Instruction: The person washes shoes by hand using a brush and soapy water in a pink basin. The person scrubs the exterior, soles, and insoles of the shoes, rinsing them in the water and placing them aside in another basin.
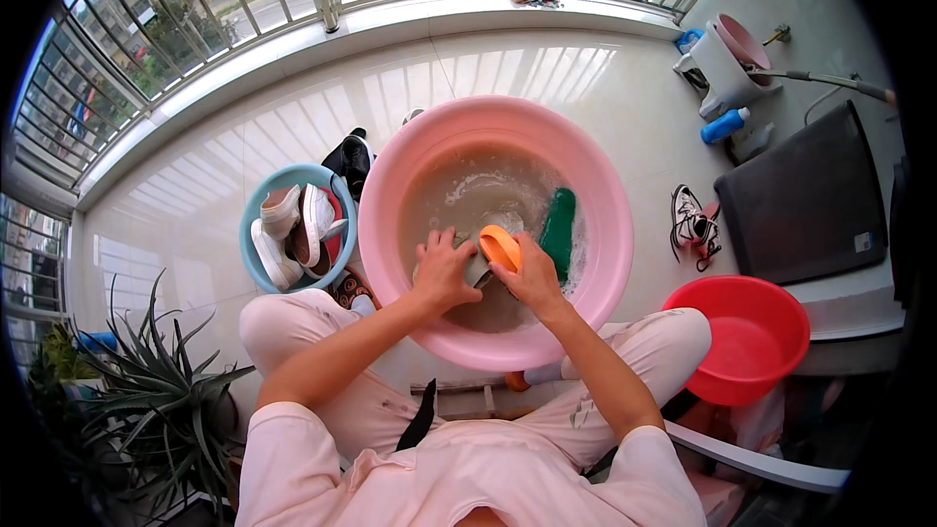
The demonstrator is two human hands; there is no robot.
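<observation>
A large pink plastic basin (615, 234) of murky, sudsy water stands before me. My left hand (444, 271) presses on a pale shoe (476, 268) that lies partly in the water, its fingers spread over it. In my right hand (534, 271) is an orange-backed scrub brush (501, 247), held against or just over the same shoe; its bristles are hidden. A green insole-shaped thing (558, 234) floats by the basin's right side.
On the left, a blue basin (252, 256) holds several white shoes (272, 255), with black sneakers (356, 161) behind it. A red basin (739, 337), laced sneakers (692, 223) and a blue bottle (725, 126) are at right. A spiky potted plant (176, 395) stands lower left.
</observation>
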